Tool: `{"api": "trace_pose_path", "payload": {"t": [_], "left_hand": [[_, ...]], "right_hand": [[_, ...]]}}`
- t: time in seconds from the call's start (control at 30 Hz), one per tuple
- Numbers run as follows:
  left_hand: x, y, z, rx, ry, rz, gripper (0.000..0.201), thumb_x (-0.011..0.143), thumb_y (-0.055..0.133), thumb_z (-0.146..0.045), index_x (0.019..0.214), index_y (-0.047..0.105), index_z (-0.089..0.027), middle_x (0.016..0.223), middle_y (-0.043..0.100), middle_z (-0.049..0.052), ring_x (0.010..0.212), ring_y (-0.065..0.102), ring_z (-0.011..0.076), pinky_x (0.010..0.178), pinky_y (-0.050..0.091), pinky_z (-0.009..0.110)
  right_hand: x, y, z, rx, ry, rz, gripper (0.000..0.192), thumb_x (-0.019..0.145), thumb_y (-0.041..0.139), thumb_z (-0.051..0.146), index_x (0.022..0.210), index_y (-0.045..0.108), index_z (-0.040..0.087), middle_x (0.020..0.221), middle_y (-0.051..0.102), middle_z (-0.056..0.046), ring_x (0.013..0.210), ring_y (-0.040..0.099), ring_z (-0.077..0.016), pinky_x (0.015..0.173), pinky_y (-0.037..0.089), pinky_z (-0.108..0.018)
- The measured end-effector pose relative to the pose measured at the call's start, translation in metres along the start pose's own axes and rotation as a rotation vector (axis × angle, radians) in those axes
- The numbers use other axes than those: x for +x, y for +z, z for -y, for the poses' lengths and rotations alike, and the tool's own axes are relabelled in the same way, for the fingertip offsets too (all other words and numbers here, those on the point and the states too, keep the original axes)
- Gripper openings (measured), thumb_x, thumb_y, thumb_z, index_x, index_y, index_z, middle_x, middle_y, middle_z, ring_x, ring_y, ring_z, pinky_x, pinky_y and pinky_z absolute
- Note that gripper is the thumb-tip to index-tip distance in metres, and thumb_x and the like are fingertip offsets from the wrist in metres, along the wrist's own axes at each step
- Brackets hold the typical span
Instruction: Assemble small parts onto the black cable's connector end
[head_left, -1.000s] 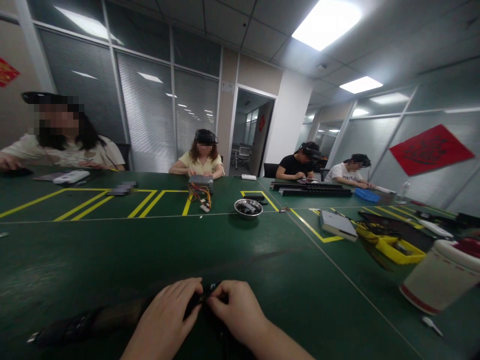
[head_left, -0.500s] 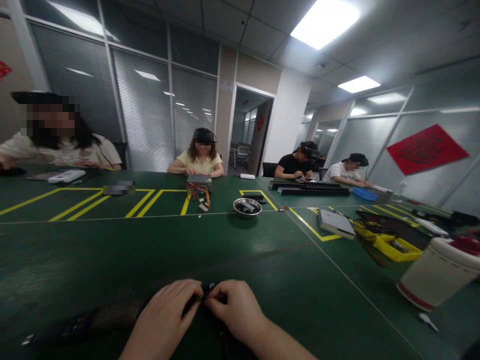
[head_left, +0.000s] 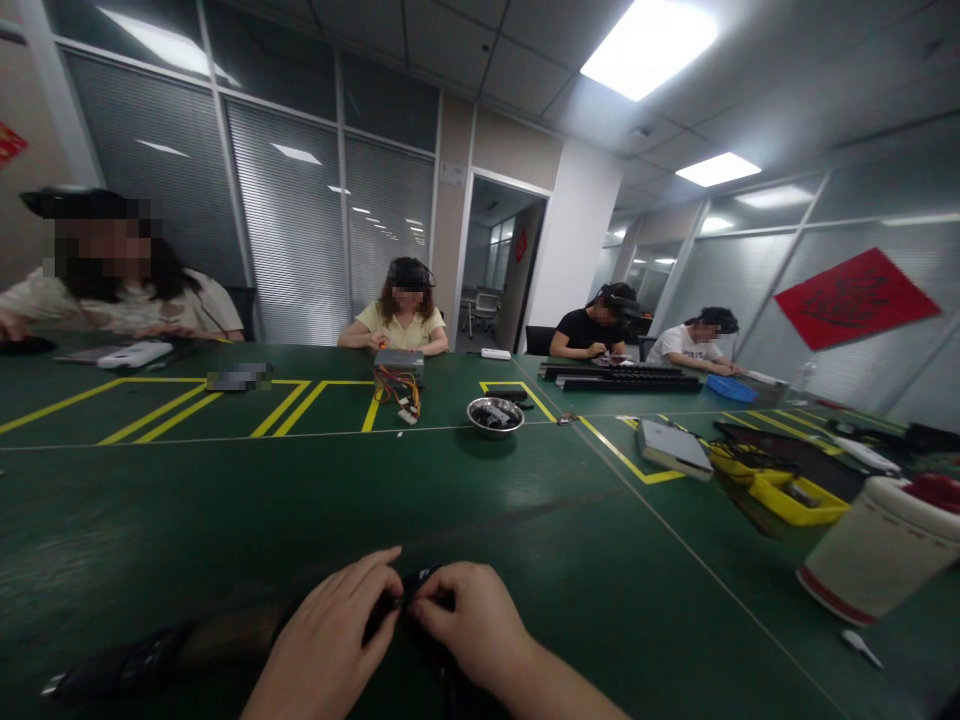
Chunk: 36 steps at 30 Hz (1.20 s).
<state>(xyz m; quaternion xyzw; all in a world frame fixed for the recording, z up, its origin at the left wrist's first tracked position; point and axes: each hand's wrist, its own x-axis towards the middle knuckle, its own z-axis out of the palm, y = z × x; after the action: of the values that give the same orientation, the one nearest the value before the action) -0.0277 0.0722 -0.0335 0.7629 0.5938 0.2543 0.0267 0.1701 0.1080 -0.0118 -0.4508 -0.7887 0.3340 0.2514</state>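
Both of my hands meet at the near edge of the green table (head_left: 375, 490). My left hand (head_left: 330, 630) and my right hand (head_left: 480, 620) pinch a small black part (head_left: 412, 583) between their fingertips. Most of that part is hidden under my fingers. A long dark strap-like object (head_left: 157, 650) runs from under my left hand toward the lower left, lying flat on the table.
A white cup with a red band (head_left: 870, 550) stands at the right, a small white spoon (head_left: 859, 645) beside it. Further back are a yellow tray (head_left: 795, 495), a grey box (head_left: 675, 445), a metal bowl (head_left: 495, 413) and a wired unit (head_left: 399, 372). Several people sit across the table.
My hands have stayed in place on the black part, with only slight finger shifts. The view has barely moved.
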Motion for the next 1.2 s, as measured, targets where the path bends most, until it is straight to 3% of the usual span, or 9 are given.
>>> {"api": "trace_pose_path", "payload": {"t": [0.27,0.5,0.7,0.97,1.2], "left_hand": [[-0.0009,-0.0028,-0.0032,0.004,0.023,0.007,0.013,0.086,0.054,-0.030,0.094,0.064,-0.029,0.123,0.062,-0.001,0.114,0.058,0.0240,0.099,0.045,0.044],[-0.0008,-0.0025,-0.0039,0.005,0.020,-0.004,0.021,0.086,0.052,-0.028,0.104,0.062,-0.028,0.123,0.062,0.002,0.113,0.058,0.0234,0.098,0.046,0.041],[-0.0007,-0.0026,-0.0036,0.021,0.000,0.008,0.015,0.086,0.051,-0.028,0.096,0.062,-0.027,0.130,0.056,0.002,0.114,0.057,0.0245,0.096,0.046,0.042],[-0.0006,-0.0039,-0.0052,0.034,-0.015,0.013,0.024,0.083,0.048,-0.024,0.103,0.061,-0.028,0.134,0.053,0.002,0.112,0.057,0.0235,0.093,0.046,0.040],[0.0005,-0.0069,-0.0082,0.003,0.005,0.010,0.014,0.083,0.051,-0.024,0.092,0.061,-0.026,0.130,0.056,0.003,0.111,0.058,0.0240,0.093,0.046,0.040]], "right_hand": [[0.0006,0.0019,-0.0034,0.017,-0.017,-0.016,0.012,0.083,0.064,0.025,0.087,0.075,0.023,0.086,0.074,0.001,0.079,0.066,-0.0134,0.071,0.043,-0.019],[0.0004,0.0018,-0.0027,0.010,0.001,-0.023,0.011,0.084,0.064,0.024,0.087,0.074,0.022,0.085,0.073,0.000,0.077,0.065,-0.0134,0.069,0.042,-0.019],[0.0001,0.0027,-0.0036,0.004,0.003,-0.028,0.011,0.084,0.063,0.024,0.086,0.073,0.022,0.085,0.073,0.001,0.077,0.065,-0.0131,0.070,0.042,-0.019],[-0.0002,0.0027,-0.0041,-0.015,0.004,-0.046,0.010,0.083,0.063,0.023,0.084,0.073,0.022,0.083,0.072,0.001,0.075,0.064,-0.0125,0.069,0.042,-0.019],[0.0006,0.0025,-0.0029,-0.027,-0.010,-0.036,0.011,0.083,0.063,0.024,0.085,0.073,0.022,0.083,0.072,0.001,0.076,0.064,-0.0132,0.069,0.041,-0.020]]}}
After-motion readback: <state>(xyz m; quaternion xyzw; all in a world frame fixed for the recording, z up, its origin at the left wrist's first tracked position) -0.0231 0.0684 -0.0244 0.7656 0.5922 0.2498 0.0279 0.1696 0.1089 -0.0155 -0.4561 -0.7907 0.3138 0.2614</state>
